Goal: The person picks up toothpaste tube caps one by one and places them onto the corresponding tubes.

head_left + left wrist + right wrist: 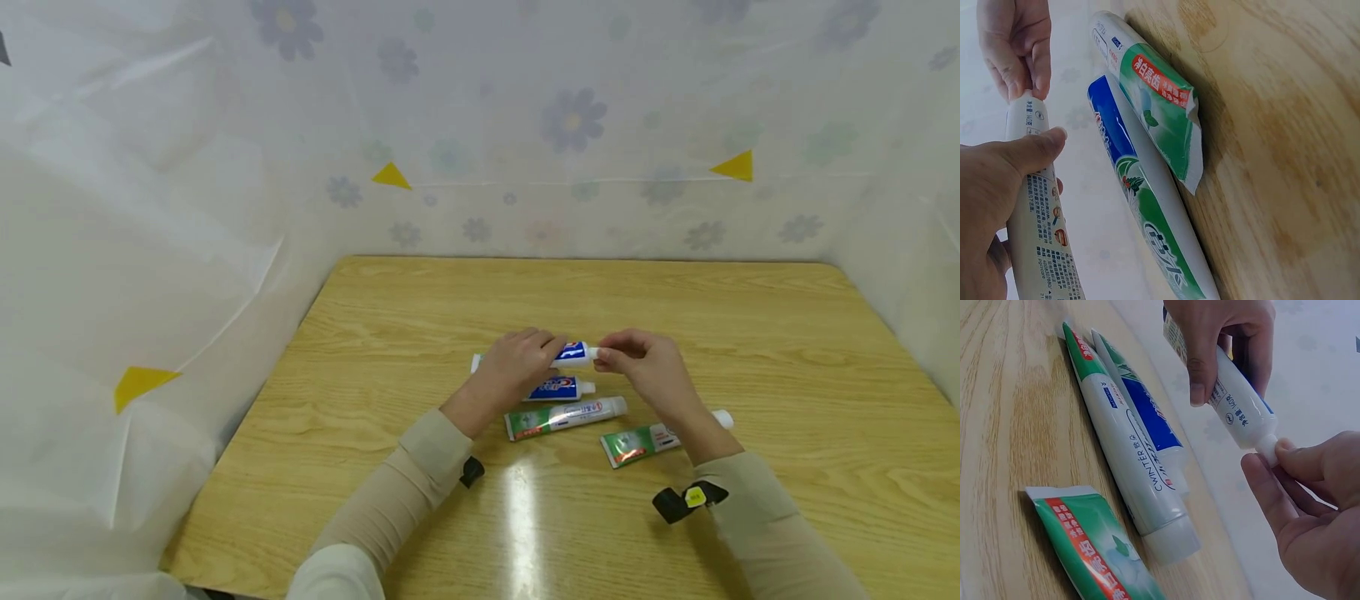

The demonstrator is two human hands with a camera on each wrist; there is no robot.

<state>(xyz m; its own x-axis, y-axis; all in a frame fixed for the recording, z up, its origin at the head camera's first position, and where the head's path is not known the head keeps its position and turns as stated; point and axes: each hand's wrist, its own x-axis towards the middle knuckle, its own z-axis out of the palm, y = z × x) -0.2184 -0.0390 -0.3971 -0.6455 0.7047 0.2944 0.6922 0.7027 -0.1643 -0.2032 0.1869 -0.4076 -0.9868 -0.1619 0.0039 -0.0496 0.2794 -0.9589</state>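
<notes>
My left hand (517, 364) grips a blue and white toothpaste tube (573, 353) around its body, thumb along the printed back in the left wrist view. The white cap (1267, 450) of that tube is pinched between thumb and fingertips of my right hand (656, 371). Whether the cap is loose from the neck I cannot tell. Just below the held tube lies a second blue tube (558, 387), partly covered by the left hand. Nearer me rests a green and white toothpaste tube (566, 417). Another green and white tube (630, 446) lies under the right wrist, which hides part of it.
The wood-grain table (337, 467) holds the tubes near its middle. A white plastic sheet with flowers (480, 100) hangs behind, and plain white sheeting (150, 275) rises on the left. Yellow tape pieces (393, 176) mark the sheeting. A black wrist device (686, 500) sits at the right cuff.
</notes>
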